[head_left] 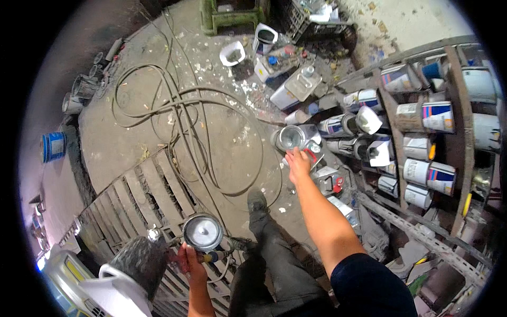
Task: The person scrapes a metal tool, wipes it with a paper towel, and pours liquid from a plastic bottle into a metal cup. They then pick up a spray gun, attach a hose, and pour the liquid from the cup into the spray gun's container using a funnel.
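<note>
My left hand (195, 266) is closed around what looks like the handle of a spray gun. On top sits its round, dark-rimmed cup (203, 232), grey inside with a small knob in the middle. Out to the right, my right hand (299, 165) reaches over the floor with its fingers at the rim of a round grey can (291, 137). The fingertips are partly hidden against that can. Beside it lie a red-handled item (334, 184) and some small tins.
A long hose (182, 100) lies coiled across the floor. Wooden slats (142, 190) spread at the left, near a paint-covered drum (137, 261). Paint cans (437, 116) fill the rack at the right. A square metal can (298, 87) and a green stool (232, 18) stand farther off.
</note>
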### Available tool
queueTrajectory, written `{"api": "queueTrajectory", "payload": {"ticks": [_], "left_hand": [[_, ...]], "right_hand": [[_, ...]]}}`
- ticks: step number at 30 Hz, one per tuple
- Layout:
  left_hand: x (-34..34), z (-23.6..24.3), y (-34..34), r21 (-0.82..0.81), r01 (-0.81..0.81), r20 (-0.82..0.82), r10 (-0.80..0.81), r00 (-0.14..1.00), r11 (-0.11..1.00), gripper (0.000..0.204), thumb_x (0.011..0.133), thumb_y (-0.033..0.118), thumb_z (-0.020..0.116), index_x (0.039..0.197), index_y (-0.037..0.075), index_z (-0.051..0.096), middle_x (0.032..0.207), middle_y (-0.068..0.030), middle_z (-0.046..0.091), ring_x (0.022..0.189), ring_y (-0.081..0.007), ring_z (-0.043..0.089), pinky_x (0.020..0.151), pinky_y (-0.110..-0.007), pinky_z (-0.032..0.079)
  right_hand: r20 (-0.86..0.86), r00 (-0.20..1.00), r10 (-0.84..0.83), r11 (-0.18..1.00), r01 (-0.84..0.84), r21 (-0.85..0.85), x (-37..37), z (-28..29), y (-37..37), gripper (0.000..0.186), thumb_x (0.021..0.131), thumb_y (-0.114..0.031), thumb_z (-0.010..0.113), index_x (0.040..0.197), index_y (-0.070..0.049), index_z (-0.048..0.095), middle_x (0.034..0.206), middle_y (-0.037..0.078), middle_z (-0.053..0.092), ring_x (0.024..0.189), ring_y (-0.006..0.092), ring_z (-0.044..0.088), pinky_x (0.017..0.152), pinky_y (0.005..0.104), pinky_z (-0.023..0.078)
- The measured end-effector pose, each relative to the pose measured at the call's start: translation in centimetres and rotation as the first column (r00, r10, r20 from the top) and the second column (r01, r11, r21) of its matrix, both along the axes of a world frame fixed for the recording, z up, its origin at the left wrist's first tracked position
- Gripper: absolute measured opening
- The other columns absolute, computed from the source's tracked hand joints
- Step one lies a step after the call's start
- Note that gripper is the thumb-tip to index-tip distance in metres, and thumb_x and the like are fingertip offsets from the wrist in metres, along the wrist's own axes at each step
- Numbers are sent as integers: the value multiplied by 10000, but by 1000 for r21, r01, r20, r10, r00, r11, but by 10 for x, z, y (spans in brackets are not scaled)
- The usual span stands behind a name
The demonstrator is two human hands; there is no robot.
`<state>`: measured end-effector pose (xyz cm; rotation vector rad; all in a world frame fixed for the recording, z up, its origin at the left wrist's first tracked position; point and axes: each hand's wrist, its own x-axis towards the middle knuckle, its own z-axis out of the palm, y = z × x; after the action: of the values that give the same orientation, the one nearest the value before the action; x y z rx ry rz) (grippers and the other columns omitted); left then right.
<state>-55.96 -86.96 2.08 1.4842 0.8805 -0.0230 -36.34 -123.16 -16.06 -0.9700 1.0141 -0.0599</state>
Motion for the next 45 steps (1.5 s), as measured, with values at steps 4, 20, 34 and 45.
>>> {"api": "queueTrajectory", "payload": {"ticks": [4,20,34,45], "left_hand": [[21,-20,-13,-41,13,-2,-13,1000,999,238,944,282,540,1028,60,555,773,64,483,645,-35,396,562,-212,314],[35,-35,-24,-36,206,-115,-209,971,978,279,966,237,498,1170,46,508,824,5,511,697,-71,429,593,-230,363],[95,-72,-39,266,445,43,-471,881,855,288,903,257,572,1083,35,610,839,-7,591,716,-151,544,676,-294,459],[81,-78,-49,434,348,225,-474,851,831,309,823,167,647,1080,7,589,946,-54,639,790,-213,610,694,-310,498]], "right_hand": [[-24,971,-239,970,240,37,9,-79,16,284,935,-218,568,1043,38,510,1030,141,583,1004,240,582,910,343,476],[-110,992,60,989,-44,143,-32,-22,52,332,931,-285,557,1050,21,505,795,64,559,685,166,585,613,272,498],[100,196,976,166,-358,-919,-7,311,109,326,747,-20,690,1034,-16,536,921,122,576,715,227,598,657,296,492],[-202,-13,979,-200,-227,-953,-16,394,160,397,675,-73,750,1047,-54,614,753,83,576,631,247,580,534,341,463]]}}
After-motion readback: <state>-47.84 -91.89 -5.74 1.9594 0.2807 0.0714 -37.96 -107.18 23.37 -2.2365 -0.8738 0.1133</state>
